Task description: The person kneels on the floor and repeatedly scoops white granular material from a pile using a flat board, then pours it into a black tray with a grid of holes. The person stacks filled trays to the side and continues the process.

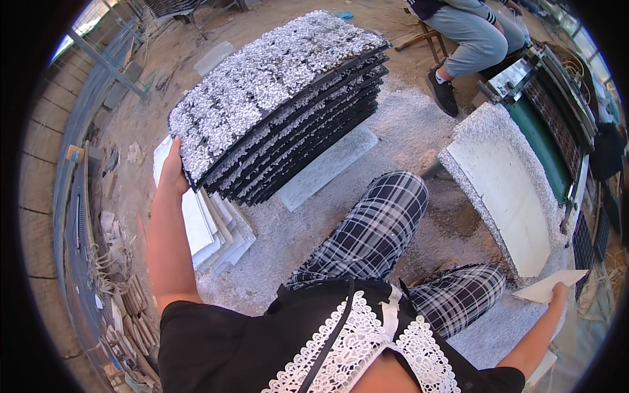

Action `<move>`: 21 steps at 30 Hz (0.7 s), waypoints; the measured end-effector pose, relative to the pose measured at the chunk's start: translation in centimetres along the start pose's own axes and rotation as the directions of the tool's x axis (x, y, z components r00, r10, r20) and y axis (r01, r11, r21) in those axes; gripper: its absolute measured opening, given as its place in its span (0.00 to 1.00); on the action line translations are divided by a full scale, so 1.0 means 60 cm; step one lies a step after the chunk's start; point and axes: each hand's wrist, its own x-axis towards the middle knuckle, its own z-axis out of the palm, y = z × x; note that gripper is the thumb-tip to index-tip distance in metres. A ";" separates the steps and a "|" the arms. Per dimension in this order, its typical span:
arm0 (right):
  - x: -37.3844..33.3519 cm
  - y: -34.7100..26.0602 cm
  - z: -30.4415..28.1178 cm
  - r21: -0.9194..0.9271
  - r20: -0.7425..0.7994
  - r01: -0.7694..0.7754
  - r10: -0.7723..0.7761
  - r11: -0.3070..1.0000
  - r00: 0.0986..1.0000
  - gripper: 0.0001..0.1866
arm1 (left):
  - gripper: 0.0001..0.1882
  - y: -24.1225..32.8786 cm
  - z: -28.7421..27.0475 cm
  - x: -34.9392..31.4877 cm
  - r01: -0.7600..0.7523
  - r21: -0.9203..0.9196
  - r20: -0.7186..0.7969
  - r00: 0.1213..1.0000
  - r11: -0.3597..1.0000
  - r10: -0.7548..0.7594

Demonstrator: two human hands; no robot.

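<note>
At the left, a tall stack of black seedling trays point(282, 72) is topped with loose white granules. My left hand point(173, 171) grips the near left corner of the uppermost tray, the thumb along its edge and the other fingers mostly hidden. Beneath that corner lies a fanned pile of thin white boards point(208, 229). Far to the right, my right hand point(558, 298) is closed on a thin white board point(549, 285), held beside a larger pale panel point(501, 180) with granules strewn along its edges.
A pale slab point(331, 164) lies by the stack's foot, on ground covered in granules. At the right stands a machine with a green bed point(540, 147). A seated person point(472, 39) in grey trousers is near it. Wooden scraps point(134, 308) line the left side.
</note>
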 end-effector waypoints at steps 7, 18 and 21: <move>-0.087 0.023 0.048 0.090 0.031 0.118 -0.121 0.989 0.992 0.26 | 0.25 0.011 -0.037 0.058 -0.032 -0.052 0.137 0.990 0.998 0.039; -0.130 0.014 0.122 -0.145 -0.076 0.147 -0.159 0.978 0.984 0.22 | 0.30 0.018 -0.018 0.063 -0.130 -0.062 0.283 0.948 0.990 0.143; -0.137 0.009 0.135 -0.256 -0.194 0.102 -0.154 0.961 0.969 0.20 | 0.41 0.038 -0.088 0.060 -0.119 0.027 0.032 0.993 0.993 0.118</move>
